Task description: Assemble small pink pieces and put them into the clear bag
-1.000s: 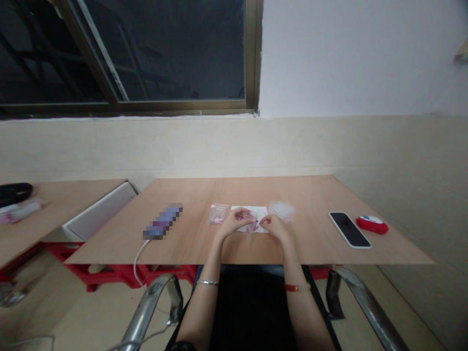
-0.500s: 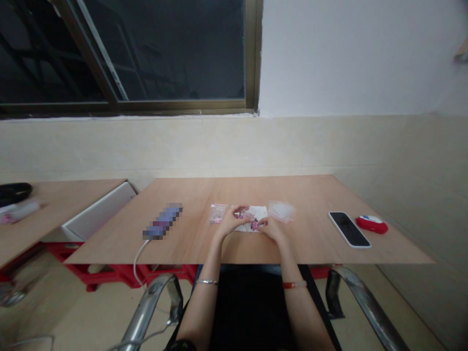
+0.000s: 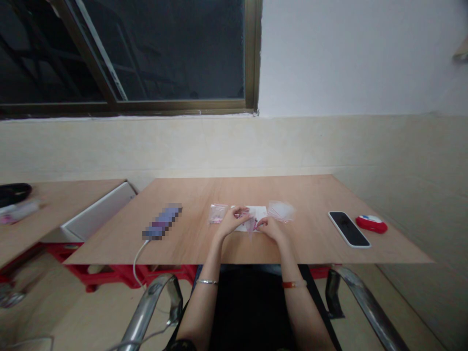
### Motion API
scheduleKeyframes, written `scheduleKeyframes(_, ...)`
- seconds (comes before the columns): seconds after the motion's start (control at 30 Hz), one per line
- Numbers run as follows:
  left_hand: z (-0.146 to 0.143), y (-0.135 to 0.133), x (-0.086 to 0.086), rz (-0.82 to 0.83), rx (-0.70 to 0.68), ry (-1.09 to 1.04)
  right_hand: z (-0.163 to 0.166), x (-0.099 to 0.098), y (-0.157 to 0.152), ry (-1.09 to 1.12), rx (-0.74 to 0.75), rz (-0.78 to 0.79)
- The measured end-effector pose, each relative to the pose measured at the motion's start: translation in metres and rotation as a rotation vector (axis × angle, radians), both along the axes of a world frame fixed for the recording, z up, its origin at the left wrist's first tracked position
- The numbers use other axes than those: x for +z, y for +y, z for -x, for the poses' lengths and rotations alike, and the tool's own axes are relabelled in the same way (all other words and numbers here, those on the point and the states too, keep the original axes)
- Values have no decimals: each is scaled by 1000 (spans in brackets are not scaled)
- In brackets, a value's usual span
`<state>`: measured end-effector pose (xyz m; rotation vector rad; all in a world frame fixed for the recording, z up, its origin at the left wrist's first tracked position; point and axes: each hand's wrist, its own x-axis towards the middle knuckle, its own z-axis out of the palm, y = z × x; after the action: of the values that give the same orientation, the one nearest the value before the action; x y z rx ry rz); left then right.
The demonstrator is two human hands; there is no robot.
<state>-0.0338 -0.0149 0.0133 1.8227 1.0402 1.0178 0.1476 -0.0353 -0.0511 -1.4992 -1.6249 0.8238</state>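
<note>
My left hand and my right hand meet over the middle of a wooden table. Together they pinch a small clear plastic bag with pink bits in it, which hangs between the fingers. Under the hands lies a white sheet of paper. A small clear bag with pink contents lies just left of my left hand. A pile of clear bags lies just beyond my right hand.
A blurred-out phone with a white cable lies at the left of the table. A black phone and a red and white object lie at the right. Chrome chair arms flank my lap. A second table stands left.
The hands drew a little closer together and the small bag between them shifted from flat near the paper to hanging between the fingers. Nothing else moved.
</note>
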Motion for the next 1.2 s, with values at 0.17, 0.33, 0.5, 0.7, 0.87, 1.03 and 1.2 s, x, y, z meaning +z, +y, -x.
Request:
scheduleKeyframes(0.17,0,-2,2,12,-19,-13,0,-5,4,13,-11,11)
scheduleKeyframes(0.33,0,-4,5,32,-8,-23,1,-6,4,67,-15,-1)
scheduleKeyframes(0.5,0,-5,7,25,-42,-26,3,-1,-1,67,-12,-6)
scheduleKeyframes(0.7,4,-4,6,15,-45,-2,3,6,-3,77,-37,-41)
scheduleKeyframes(0.87,16,4,1,5,12,21,7,8,2,113,83,-2)
scheduleKeyframes(1.03,28,9,3,37,45,-4,31,0,4,78,294,14)
scheduleKeyframes(1.2,31,8,6,50,45,-22,46,-5,5,2,379,40)
